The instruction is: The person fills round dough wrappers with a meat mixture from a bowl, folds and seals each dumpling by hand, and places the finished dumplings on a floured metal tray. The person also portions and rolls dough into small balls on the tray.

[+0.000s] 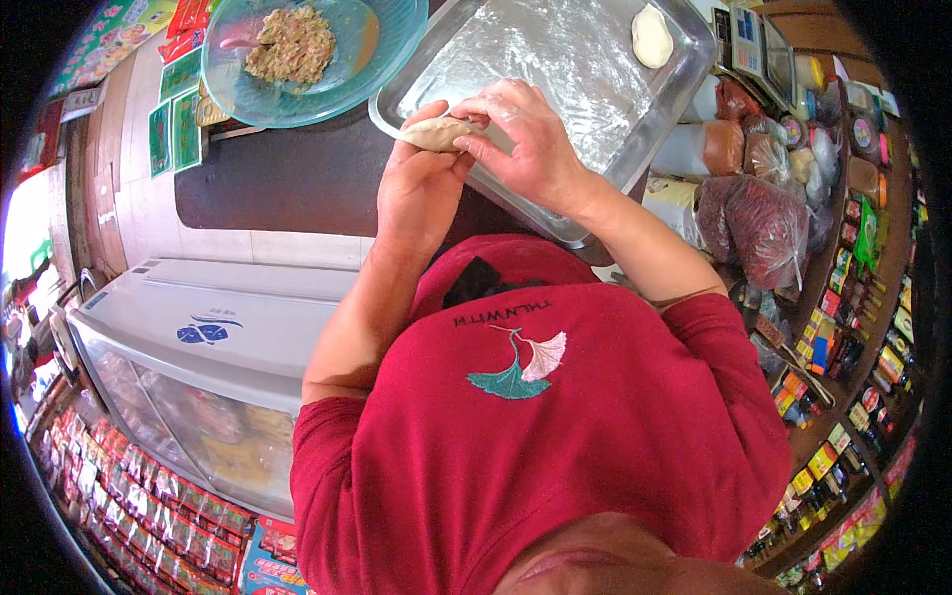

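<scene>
Above the near left corner of a floured metal tray (647,152), my left hand (424,178) holds a folded dumpling (437,134) across its fingers. The thumb and fingers of my right hand (520,137) pinch the dumpling's right end and edge. Another pale dumpling (652,37) lies alone at the tray's far right corner. To the left of the tray, a translucent teal bowl (349,108) contains a mound of minced filling (291,48), with a pink utensil handle (239,43) sticking out at its left.
The bowl and tray rest on a dark tabletop (275,182). A digital scale (751,52) stands beyond the tray's right side, near bagged dry goods (766,223). Shelves of bottles line the right. A chest freezer (245,297) is at the lower left.
</scene>
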The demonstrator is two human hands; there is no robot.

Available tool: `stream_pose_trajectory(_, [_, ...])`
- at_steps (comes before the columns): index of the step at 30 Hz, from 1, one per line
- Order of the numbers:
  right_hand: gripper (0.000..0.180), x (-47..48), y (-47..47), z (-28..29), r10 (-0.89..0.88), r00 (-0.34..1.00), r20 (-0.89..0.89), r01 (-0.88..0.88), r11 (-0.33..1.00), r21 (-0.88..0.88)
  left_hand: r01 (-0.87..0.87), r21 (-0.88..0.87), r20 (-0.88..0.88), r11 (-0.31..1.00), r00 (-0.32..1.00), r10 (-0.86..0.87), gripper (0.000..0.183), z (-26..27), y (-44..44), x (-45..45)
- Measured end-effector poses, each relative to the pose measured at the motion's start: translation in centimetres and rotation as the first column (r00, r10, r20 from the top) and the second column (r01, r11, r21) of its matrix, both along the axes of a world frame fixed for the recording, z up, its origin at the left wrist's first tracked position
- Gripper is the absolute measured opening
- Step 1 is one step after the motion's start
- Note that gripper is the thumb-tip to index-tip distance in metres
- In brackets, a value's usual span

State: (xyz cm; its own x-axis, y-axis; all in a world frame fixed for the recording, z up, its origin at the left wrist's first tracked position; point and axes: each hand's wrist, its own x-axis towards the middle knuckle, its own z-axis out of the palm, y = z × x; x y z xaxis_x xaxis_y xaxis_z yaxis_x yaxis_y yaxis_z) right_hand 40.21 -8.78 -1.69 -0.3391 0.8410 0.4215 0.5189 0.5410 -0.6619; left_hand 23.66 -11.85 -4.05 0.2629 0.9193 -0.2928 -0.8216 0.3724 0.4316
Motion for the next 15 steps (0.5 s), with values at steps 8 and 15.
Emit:
stream_pose_trajectory(8, [0.018, 0.5, -0.6, 0.4, -0.05, 0.998, 0.043, 0.048, 0.998, 0.034, 0.024, 0.06, 0.036, 0.998, 0.999, -0.026, 0.055, 0.4, 0.0, 0.7])
stream_pose_trajectory(15, [0.015, 1.1, -1.1, 0.2, -0.048, 0.997, 0.063, 0.041, 0.993, 0.111, 0.036, 0.087, 0.035, 0.996, 0.999, -0.039, 0.054, 0.6, -0.7, 1.4])
